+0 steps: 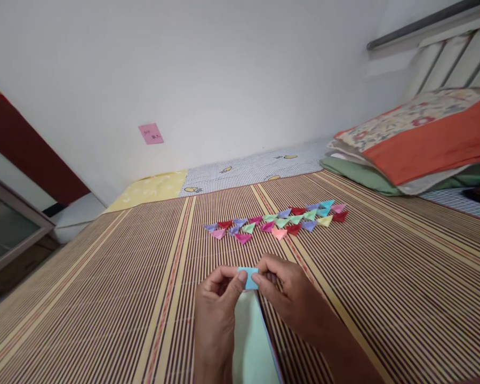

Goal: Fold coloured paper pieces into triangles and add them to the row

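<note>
Between my two hands is a small light-blue folded paper (249,281), held up above the mat. My left hand (219,304) pinches its left side, with the thumb pressed on the front. On the right edge, my right hand (288,288) grips it between thumb and curled fingers. Below the hands lies a pale green sheet or pad (252,336) with a bluish right edge; my left hand partly covers it. Beyond them, several small folded paper triangles (279,233) in red, pink, purple, green, yellow and blue lie in slanting rows.
A striped bamboo-like mat (116,288) covers the bed. Patterned cloth (244,170) runs along the wall. Stacked pillows (420,138) lie at the right, near a white slatted headboard (456,58). A pink note (151,134) is stuck to the wall.
</note>
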A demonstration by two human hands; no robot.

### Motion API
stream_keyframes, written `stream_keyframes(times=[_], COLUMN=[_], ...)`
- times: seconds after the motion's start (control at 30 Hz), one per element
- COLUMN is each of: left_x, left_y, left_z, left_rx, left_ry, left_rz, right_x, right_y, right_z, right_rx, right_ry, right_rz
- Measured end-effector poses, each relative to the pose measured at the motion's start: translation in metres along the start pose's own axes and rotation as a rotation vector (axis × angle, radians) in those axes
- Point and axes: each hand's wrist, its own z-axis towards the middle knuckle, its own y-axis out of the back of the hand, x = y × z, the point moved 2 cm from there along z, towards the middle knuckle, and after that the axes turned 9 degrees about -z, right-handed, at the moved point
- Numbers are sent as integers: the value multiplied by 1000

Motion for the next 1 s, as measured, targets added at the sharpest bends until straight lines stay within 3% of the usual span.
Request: stream_keyframes(times=[0.17,0.3,0.43,0.5,0.67,0.8,0.9,1.0], left_x=[-1,-3,-6,-7,-7,-10,-11,-11], left_y=[-1,-4,-5,-6,-8,-5,-4,-7], left_z=[0,-3,-7,-7,-3,-5,-9,-11], left_rx=[-46,3,-40,-47,18,-17,-114,-126], left_ry=[-66,-22,-138,-157,19,9,-114,-193], left_rz=[-157,-133,29,-10,-231,-93,118,217], right_x=[1,5,9,10,5,2,1,0], right_y=[-3,-2,-1,-2,2,4,0,-6], right_z=[0,0,0,-1,-4,-4,-2,0], right_rx=[123,72,-38,-12,174,168,118,52], right_ry=[-11,13,-5,11,48,70,63,26], right_rz=[182,181,90,108,243,151,50,61])
